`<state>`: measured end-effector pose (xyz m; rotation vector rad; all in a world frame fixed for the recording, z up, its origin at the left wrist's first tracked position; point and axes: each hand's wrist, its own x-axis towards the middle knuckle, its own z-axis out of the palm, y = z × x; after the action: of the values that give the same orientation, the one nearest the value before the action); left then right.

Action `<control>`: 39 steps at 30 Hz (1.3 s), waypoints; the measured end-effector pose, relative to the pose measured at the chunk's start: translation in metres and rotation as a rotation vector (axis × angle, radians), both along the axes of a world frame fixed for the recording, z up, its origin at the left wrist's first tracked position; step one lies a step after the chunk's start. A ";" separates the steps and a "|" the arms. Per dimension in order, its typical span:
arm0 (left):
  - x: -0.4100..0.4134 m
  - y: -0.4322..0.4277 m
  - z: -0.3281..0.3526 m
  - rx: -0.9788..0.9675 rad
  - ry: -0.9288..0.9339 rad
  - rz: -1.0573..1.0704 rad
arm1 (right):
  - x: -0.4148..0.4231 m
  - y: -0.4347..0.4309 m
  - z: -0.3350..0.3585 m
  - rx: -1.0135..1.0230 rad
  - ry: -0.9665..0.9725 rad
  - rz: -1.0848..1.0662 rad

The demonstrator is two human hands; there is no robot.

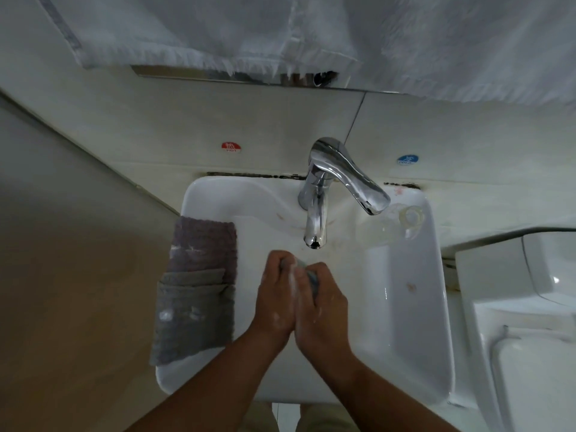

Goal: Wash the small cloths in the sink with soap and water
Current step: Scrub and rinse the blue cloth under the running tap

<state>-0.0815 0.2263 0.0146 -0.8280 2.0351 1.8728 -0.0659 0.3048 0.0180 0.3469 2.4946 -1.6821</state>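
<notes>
Both my hands are pressed together over the white sink (405,307), just below the chrome tap's spout (314,235). My left hand (276,300) and my right hand (322,307) grip a small wet blue-grey cloth (311,277) bunched between them; only a strip of it shows. Soap suds cling to my fingers. No water stream is visible from the spout. Two more cloths hang over the sink's left rim: a purple-grey one (204,244) and a grey one (193,316) overlapping it, with suds on them.
The tap's lever handle (352,176) points right. A clear plastic item (411,216) lies on the sink's back right corner. White towels (280,35) hang above. A toilet cistern (523,307) stands close on the right. Red hot and blue cold stickers mark the wall.
</notes>
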 end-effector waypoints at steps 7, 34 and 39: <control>0.007 0.004 0.000 -0.160 0.115 -0.171 | -0.013 0.006 -0.007 0.036 -0.120 -0.082; 0.025 0.023 0.013 0.033 0.102 -0.192 | -0.038 0.036 -0.021 0.043 -0.112 -0.162; 0.002 0.006 -0.006 -0.194 0.138 -0.166 | -0.002 0.011 0.000 0.048 0.042 0.033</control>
<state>-0.0792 0.2319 0.0089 -0.5651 2.3198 1.7065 -0.0675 0.3157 0.0178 0.2761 2.5595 -1.6359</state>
